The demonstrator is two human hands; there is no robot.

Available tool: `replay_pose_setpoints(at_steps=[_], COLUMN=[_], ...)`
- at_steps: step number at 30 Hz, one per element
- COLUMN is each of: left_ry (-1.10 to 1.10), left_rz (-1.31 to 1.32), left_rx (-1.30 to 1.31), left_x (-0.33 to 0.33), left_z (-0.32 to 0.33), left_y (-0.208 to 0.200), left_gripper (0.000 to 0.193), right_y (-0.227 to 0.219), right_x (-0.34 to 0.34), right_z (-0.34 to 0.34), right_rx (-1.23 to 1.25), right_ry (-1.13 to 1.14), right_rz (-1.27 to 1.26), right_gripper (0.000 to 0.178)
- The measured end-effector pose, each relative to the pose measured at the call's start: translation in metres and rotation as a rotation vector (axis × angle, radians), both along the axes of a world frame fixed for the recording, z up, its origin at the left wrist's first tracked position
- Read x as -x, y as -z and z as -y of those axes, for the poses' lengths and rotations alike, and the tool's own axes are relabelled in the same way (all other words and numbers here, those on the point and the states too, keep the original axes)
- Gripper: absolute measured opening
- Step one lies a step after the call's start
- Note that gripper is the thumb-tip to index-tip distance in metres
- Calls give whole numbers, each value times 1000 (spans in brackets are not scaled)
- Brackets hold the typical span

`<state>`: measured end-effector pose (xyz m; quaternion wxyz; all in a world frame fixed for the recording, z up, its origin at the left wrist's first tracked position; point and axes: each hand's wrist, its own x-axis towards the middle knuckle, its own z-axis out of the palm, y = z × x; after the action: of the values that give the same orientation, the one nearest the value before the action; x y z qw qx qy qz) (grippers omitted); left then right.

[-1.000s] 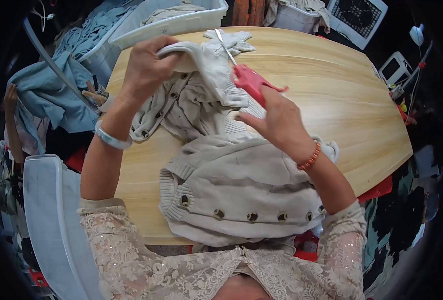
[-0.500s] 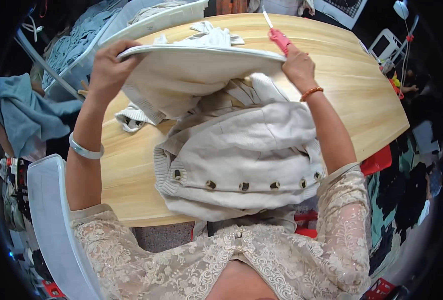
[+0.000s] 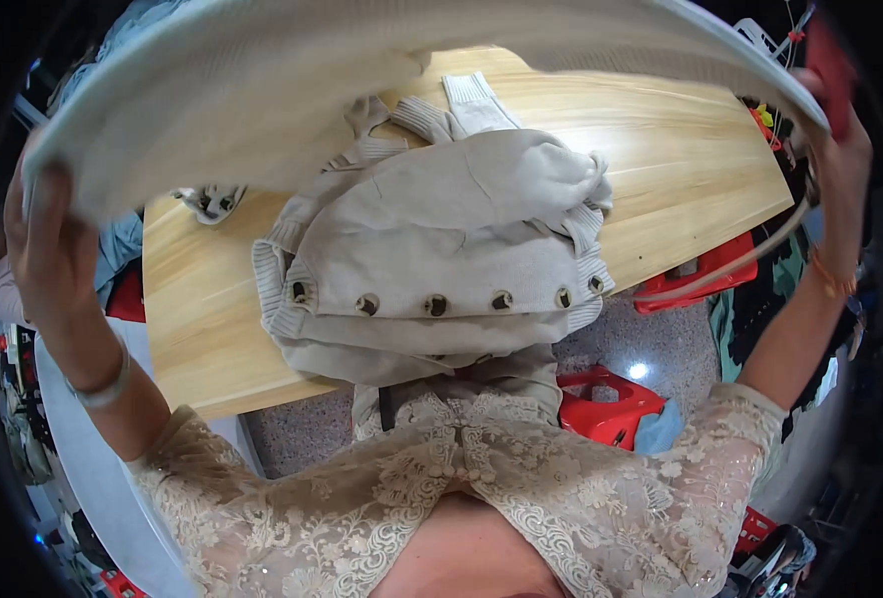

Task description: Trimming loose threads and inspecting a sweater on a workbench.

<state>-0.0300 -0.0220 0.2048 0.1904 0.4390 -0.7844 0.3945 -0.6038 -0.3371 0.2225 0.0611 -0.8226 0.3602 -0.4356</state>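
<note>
A beige knitted garment (image 3: 262,75) with a pale edge is stretched wide above the table, blurred by motion. My left hand (image 3: 47,234) grips one end of that edge at the far left. At the other end my right hand (image 3: 840,164) is closed on the edge, together with a pink-red handled tool (image 3: 832,75), smeared now. Below lies a cream knitted cardigan (image 3: 441,249), partly folded, its ribbed edge lined with several dark buttons. It reaches over the near edge of the wooden table (image 3: 681,149). Ribbed cuffs (image 3: 469,90) stick out behind it.
A small knit piece with dark spots (image 3: 209,203) lies at the table's left. Red plastic stools (image 3: 611,404) stand on the floor at the near right. To my left is a pale plastic bin (image 3: 82,399). Dark and green cloth (image 3: 735,309) lies beyond the table's right side.
Both hands have moved far apart and outward, carrying the knitted garment up toward the view. The cardigan on the table shows more fully, shifted slightly left and nearer in the picture.
</note>
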Motion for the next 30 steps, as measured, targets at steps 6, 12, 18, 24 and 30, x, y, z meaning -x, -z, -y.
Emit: replay_pose_setpoints(at_steps=[6,12,18,24,30], left_ry=[130,-338,-644,147,398], left_rz=[-1405,-1810,-810,-706,-270], left_rx=[-813,-1081,-489,-643,-770], left_x=[48,34,71,225,320], left_z=[-74,-45,-21,57,170], left_y=[75,216,219,195,240], left_gripper=[38,23,27,51,51], right_y=[50,167,234,232,208], right_x=[37,-53,-41,-23,21], right_z=[-55,-19,-12,-39,-71], right_rx=[-537,-965,-287,-82,-41], right_ry=[-462,-201,392,610,15], right_rz=[-87,-580,-708,-694,-591], right_gripper=[31,13,20,32,39])
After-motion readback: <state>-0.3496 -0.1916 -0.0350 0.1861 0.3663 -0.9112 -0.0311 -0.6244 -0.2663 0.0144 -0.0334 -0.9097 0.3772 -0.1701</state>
